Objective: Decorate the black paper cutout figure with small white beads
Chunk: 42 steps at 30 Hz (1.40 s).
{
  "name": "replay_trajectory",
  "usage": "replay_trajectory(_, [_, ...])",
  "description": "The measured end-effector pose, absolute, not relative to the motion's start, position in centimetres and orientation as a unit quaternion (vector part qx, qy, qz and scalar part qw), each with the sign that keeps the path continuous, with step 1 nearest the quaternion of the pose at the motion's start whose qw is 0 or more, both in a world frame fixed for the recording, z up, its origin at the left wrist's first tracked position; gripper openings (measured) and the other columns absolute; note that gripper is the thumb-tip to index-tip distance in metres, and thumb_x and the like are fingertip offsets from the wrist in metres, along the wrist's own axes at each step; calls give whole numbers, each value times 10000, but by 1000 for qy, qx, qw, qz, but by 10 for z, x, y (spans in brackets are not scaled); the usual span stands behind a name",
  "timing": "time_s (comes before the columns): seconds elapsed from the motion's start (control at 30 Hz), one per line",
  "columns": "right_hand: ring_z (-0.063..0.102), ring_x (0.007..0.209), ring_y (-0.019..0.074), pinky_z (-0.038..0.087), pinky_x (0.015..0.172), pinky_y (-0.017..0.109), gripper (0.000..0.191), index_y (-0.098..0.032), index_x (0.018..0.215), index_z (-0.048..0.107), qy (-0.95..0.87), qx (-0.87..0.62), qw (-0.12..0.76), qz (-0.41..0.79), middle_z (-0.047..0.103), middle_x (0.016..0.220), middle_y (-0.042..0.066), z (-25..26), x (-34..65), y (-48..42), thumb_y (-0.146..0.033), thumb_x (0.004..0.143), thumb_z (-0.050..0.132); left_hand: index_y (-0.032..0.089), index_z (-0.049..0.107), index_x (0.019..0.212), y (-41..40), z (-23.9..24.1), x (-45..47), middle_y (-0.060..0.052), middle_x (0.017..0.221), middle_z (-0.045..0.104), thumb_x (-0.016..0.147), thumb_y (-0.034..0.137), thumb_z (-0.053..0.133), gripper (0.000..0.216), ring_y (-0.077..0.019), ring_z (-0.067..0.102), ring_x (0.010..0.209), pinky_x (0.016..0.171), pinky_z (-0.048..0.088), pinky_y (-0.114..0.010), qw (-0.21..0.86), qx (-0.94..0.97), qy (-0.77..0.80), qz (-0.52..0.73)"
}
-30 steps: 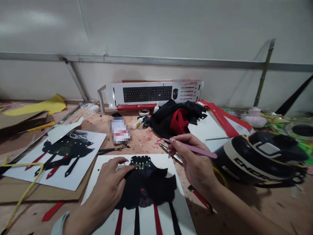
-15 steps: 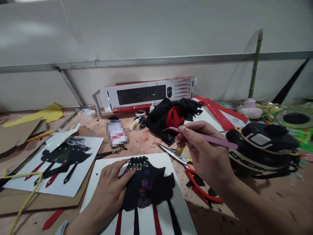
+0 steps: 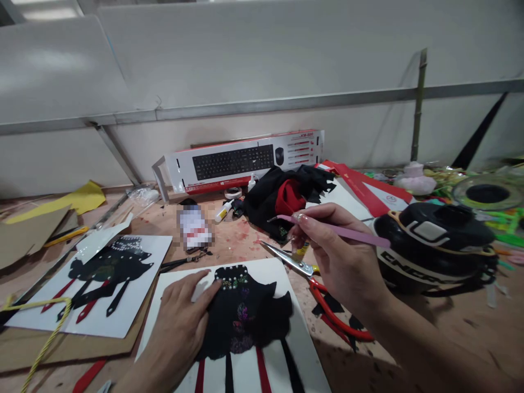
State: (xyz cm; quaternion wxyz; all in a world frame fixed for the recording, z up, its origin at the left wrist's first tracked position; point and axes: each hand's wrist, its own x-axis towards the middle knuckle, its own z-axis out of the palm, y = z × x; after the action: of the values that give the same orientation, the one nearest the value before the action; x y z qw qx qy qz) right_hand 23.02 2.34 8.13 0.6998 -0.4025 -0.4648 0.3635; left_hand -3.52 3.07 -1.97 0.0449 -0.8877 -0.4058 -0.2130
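Observation:
My left hand (image 3: 180,322) lies with its fingers stretched out on a white board (image 3: 153,322), at the left side of a black fabric cutout (image 3: 223,322). Pearl-like beads and green sequins line the cutout's neck, purple sequins run down its middle, and red and black strips hang below. My right hand (image 3: 339,254) is raised over the right of the board, closed on pink tweezers (image 3: 347,233) whose tip points left. Under its fingers a small yellow-labelled item (image 3: 301,252) partly shows; I cannot tell whether it is held. Red-handled scissors (image 3: 323,297) lie below this hand.
A similar black cutout on white paper (image 3: 123,314) lies left. Behind are a blurred card (image 3: 194,226), a glue bottle (image 3: 224,211), black and red cloth (image 3: 266,196) and a keyboard box (image 3: 176,174). A black jug (image 3: 442,245) stands right. Yellow cord (image 3: 45,338) hangs lower left.
The view has shifted slightly. My left fingertips have drawn back a little from the beaded neck of the cutout. The right hand still holds the tweezers, its tip slightly farther left.

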Motion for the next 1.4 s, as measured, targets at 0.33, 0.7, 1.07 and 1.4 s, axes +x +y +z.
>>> replay_trajectory(0.33, [657, 611, 138, 552, 584, 268, 15, -250, 830, 700, -472, -405, 698, 355, 685, 699, -11, 80, 235, 26, -240, 828, 710, 208, 584, 1216, 43, -15, -48, -134, 1240, 580, 893, 133, 439, 362, -305, 561, 1102, 902, 449, -481, 43, -856, -476, -197])
replay_trajectory(0.7, [640, 594, 113, 533, 570, 216, 22, -220, 805, 702, -461, -390, 706, 370, 694, 659, -18, 87, 235, 26, -215, 801, 723, 232, 556, 1212, 49, -19, -53, -115, 1272, 556, 895, 131, 435, 355, -283, 542, 1152, 962, 459, -492, -16, -864, -460, -202])
replay_trajectory(1.07, [624, 555, 97, 513, 520, 164, 60, -191, 748, 712, -452, -385, 712, 375, 691, 605, -15, 95, 230, 22, -214, 732, 764, 290, 590, 1207, 43, -10, -42, -40, 1263, 624, 933, 276, 493, 291, -220, 552, 1182, 1025, 453, -375, 0, -882, -402, -244])
replay_trajectory(1.4, [608, 576, 108, 492, 556, 192, 128, -200, 775, 695, -474, -401, 705, 342, 678, 622, -19, 106, 230, -6, -286, 723, 774, 126, 541, 1274, 99, 23, -133, -203, 1399, 479, 841, 381, 527, 503, -410, 402, 1300, 1046, 341, -565, 106, -651, -673, -334])
